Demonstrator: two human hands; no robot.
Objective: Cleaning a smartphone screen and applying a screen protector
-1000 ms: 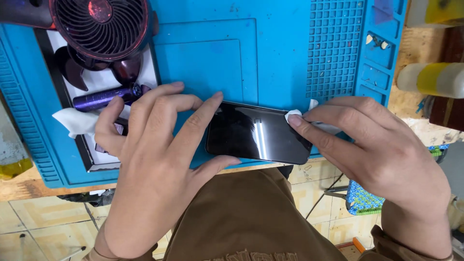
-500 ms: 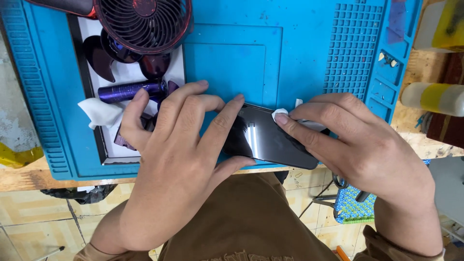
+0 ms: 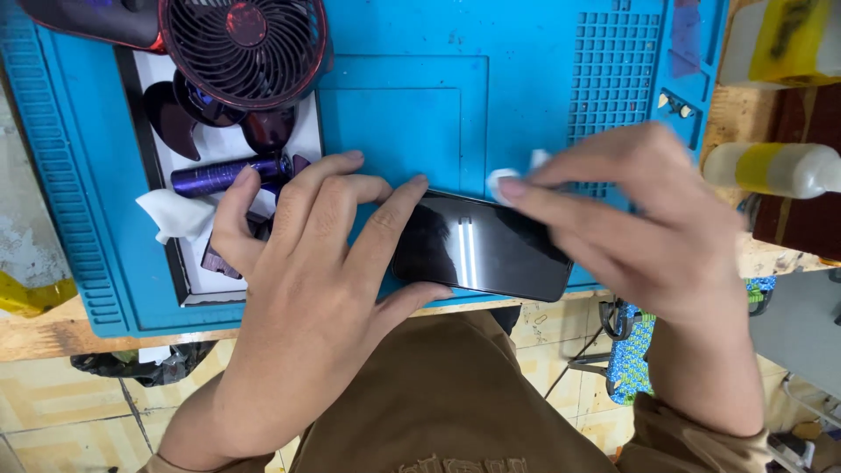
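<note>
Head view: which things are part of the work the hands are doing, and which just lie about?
In use: dark phone, white wipe, left hand, right hand, blue mat.

Lying about: small fan, purple tube, crumpled tissue, yellow-banded bottle.

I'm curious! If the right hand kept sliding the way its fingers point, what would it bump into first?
Probably the left hand. The right hand points leftward over the dark phone, and the left hand's fingers lie on the phone's other end.
</note>
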